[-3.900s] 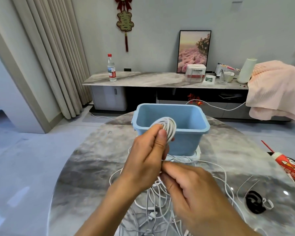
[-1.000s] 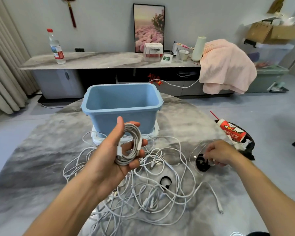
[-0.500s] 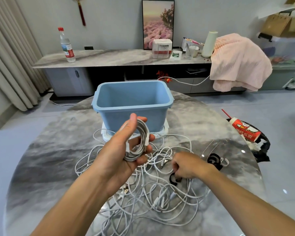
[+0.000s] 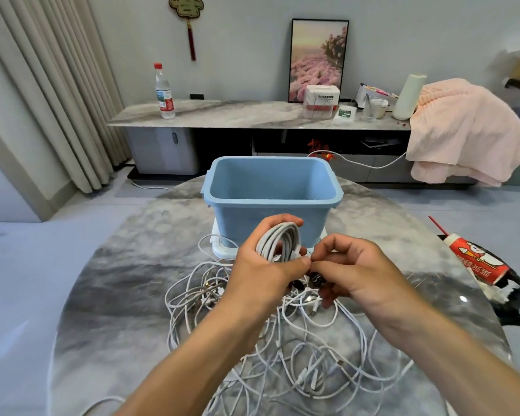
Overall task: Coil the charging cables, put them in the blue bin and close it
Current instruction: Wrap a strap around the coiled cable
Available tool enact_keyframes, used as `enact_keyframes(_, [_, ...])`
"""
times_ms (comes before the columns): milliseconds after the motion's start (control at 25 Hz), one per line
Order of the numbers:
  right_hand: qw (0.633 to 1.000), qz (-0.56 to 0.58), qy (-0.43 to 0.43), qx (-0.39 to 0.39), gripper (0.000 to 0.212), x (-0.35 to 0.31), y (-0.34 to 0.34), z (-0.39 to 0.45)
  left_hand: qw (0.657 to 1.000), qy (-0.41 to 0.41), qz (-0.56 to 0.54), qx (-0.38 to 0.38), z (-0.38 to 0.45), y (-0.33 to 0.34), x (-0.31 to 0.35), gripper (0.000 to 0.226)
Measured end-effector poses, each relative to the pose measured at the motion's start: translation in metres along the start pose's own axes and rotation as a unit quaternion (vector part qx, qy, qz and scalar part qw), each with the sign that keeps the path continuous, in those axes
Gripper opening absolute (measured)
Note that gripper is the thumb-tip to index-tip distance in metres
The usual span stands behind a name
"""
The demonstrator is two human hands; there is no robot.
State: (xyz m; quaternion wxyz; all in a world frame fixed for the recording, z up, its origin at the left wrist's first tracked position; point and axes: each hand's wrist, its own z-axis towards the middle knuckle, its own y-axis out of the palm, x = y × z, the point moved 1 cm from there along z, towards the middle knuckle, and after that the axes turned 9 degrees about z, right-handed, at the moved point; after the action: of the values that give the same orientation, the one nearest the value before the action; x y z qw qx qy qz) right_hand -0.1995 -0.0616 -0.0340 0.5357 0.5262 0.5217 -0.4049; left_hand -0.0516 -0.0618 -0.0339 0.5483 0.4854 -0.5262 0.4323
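**Coiling in progress: one white bundle held in front of the blue bin**

Holding of a coiled white cable (image 4: 279, 241) is observed in the left hand (image 4: 267, 265), whose fingers and thumb are curled round the loops; the bundle is raised just in front of the near wall of the blue bin (image 4: 270, 202). The right hand (image 4: 354, 268) is brought up against the left, on the near right of the bin, and a small black strap (image 4: 316, 278) is pinched between its thumb and fingers, right beside the coil. Whether the strap is already passed round the coil cannot be told.

The blue bin is seen standing open, with nothing visible inside it, on a white lid-like piece (image 4: 221, 250) that shows beneath its near left corner. No lid is fitted on top. A loose tangle of white cables (image 4: 297, 349) is spread on the round marble table (image 4: 126, 295) in front of the bin, under both forearms, with several plug ends visible among the strands.

To the right of the bin, near the table edge, a red-and-white tube (image 4: 475, 259) is noted lying on a black bag (image 4: 511, 298). Behind the bin, a low sideboard (image 4: 222, 112) is recorded against the wall, bearing a water bottle (image 4: 163, 91), with a pink cloth (image 4: 469, 130) draped over its right end.
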Motion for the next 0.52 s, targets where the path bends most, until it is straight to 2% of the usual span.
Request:
enact_keyframes(240, [0.995, 0.077, 0.049, -0.040, 0.021, -0.007, -0.010, 0.002, 0.998, -0.007, -0.020, -0.059, -0.002, 0.001, 0.001, 0.052])
enact_keyframes(400, [0.981, 0.147, 0.066, -0.110, 0.010, -0.011, -0.011, 0.000, 0.989, -0.071, -0.106, -0.070, -0.001, 0.000, 0.000, 0.055])
enact_keyframes(520, [0.964, 0.213, 0.059, -0.149, 0.017, -0.014, -0.015, 0.000, 0.976, -0.100, -0.176, -0.084, 0.001, -0.007, 0.002, 0.057])
